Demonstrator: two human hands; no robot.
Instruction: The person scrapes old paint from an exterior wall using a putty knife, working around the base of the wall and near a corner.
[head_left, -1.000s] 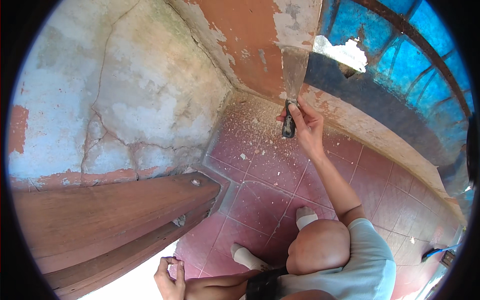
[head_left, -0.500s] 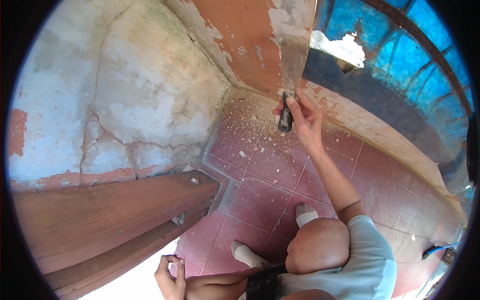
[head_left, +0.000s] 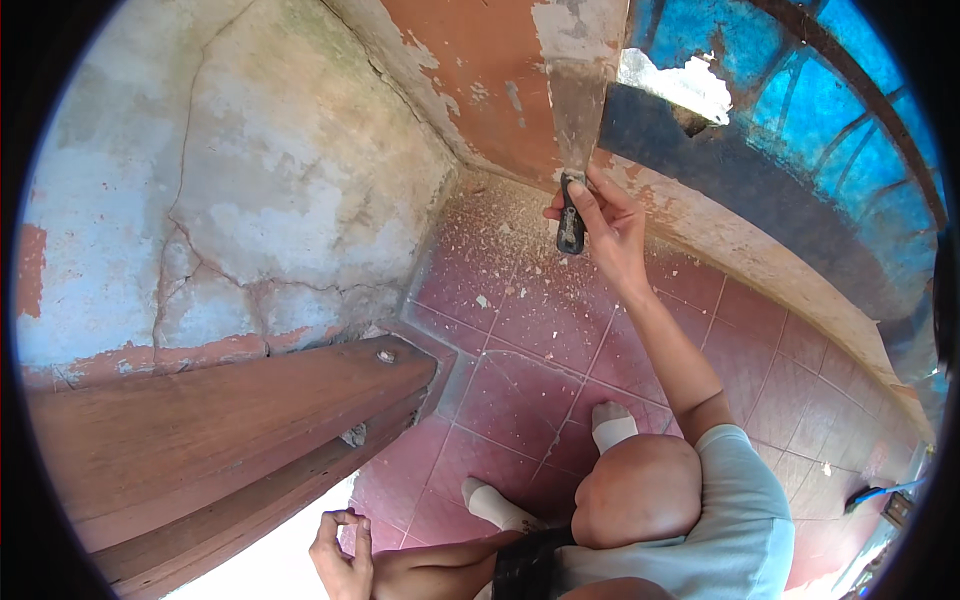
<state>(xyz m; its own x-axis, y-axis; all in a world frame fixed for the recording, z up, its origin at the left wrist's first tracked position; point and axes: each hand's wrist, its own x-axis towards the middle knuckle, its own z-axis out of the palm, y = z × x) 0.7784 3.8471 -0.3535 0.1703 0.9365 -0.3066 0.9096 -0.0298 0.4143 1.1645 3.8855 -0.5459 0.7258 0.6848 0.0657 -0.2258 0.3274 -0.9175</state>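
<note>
— Where's the scraper (head_left: 574,150)?
— My right hand (head_left: 605,225) grips its black handle, blade flat on the flaking orange wall (head_left: 480,90) near the corner. Best kept shallow, with steady pressure.
— Your left hand (head_left: 342,552)?
— Loosely curled, empty, by the wooden plank (head_left: 200,430).

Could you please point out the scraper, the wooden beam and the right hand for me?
scraper (head_left: 578,120), head view, on the flat metal blade.
wooden beam (head_left: 230,420), head view, on its broad top face.
right hand (head_left: 612,228), head view, on the back of the hand.

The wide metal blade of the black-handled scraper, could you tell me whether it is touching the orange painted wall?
Touching: the head view shows the scraper blade lying flat against the orange wall, with the right hand on its handle.
</note>
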